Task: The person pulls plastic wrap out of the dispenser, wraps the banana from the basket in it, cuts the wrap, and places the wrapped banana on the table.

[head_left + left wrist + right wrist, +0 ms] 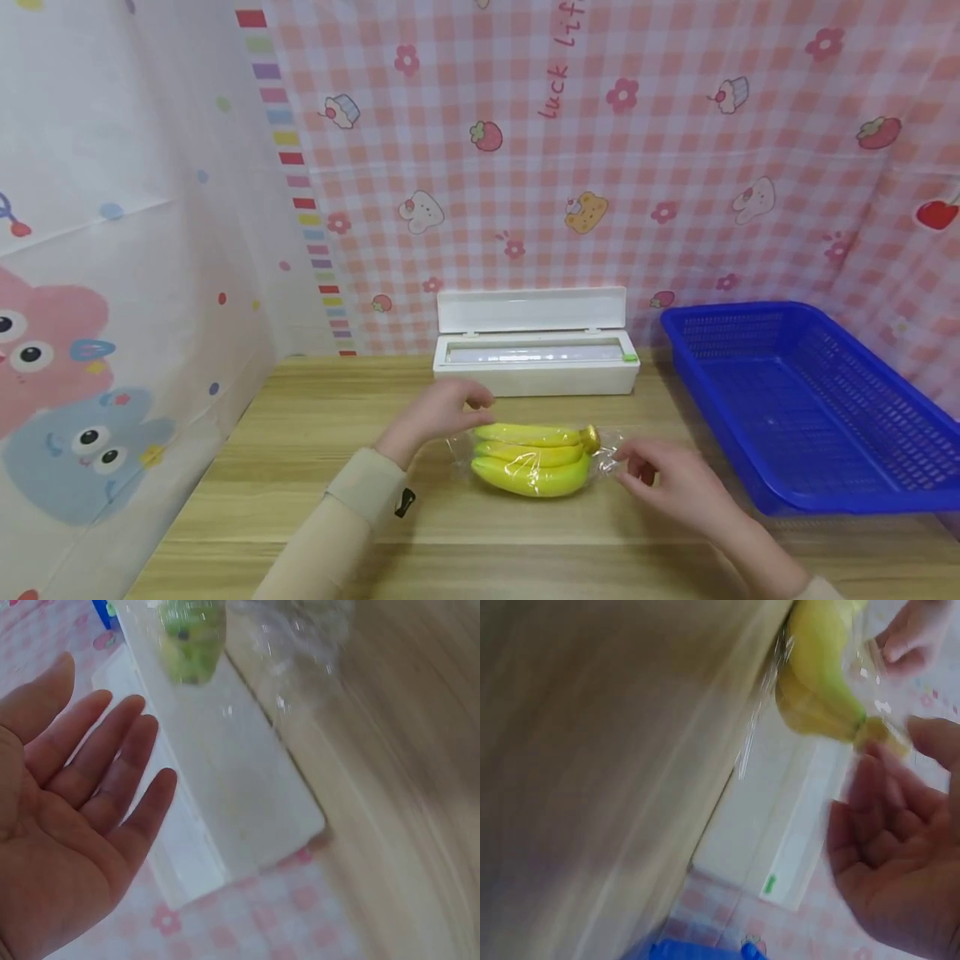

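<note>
A bunch of yellow bananas (532, 458), wrapped in clear plastic film (609, 457), lies on the wooden table. Its stem points toward my right hand (671, 483), which is at the film's right end with fingers loosely bent. The right wrist view shows the thumb and index finger apart near the stem; whether they touch the film is unclear. My left hand (442, 410) hovers by the bananas' left tips. From the left wrist view, its relaxed fingers (127, 765) hold nothing, and loose film (292, 645) trails from the bunch.
Behind the bananas stands a white film-dispenser box (536, 379), lid raised, with a roll inside. A blue plastic basket (780, 492) stands at the right. Near my left cuff is a small black object (405, 502). Patterned cloths (525, 183) hang behind and at the sides.
</note>
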Demonstrator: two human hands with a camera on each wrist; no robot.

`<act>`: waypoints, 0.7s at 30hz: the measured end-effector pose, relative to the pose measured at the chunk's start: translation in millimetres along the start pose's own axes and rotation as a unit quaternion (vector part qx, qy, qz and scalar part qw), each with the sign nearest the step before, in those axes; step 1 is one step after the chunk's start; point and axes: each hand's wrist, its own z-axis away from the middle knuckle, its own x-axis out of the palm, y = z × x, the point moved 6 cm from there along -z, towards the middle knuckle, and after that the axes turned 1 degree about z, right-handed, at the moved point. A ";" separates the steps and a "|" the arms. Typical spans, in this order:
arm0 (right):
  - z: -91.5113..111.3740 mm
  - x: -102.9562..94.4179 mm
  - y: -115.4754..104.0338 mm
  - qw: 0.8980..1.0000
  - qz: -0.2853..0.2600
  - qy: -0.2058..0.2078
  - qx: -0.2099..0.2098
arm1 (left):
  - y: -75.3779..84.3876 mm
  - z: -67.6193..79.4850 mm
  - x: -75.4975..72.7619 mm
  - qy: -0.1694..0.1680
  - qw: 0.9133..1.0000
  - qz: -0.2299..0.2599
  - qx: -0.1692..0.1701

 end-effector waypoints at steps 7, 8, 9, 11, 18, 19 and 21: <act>2.4 30.7 1.1 0.987 -0.027 -0.148 0.052 | 4.2 -12.6 17.7 -0.047 0.999 0.010 -0.009; 1.8 33.3 0.5 0.986 -0.028 -0.157 0.051 | 5.1 -13.4 19.8 -0.053 0.999 0.003 -0.008; 1.0 35.2 -0.2 0.985 -0.028 -0.162 0.049 | 6.4 -13.9 21.6 -0.059 0.998 -0.002 -0.004; -1.2 37.6 -1.6 0.985 -0.026 -0.165 0.046 | 8.3 -14.1 24.6 -0.067 0.998 -0.010 0.001; -9.2 43.9 1.2 0.983 -0.033 -0.171 0.059 | 8.0 -9.2 28.7 -0.078 0.997 -0.001 -0.030; -10.4 44.9 2.5 0.982 -0.036 -0.172 0.063 | 7.2 -8.7 29.6 -0.079 0.996 -0.004 -0.032; -12.6 47.0 5.8 0.981 -0.042 -0.173 0.077 | 5.6 -8.0 32.1 -0.083 0.996 -0.009 -0.031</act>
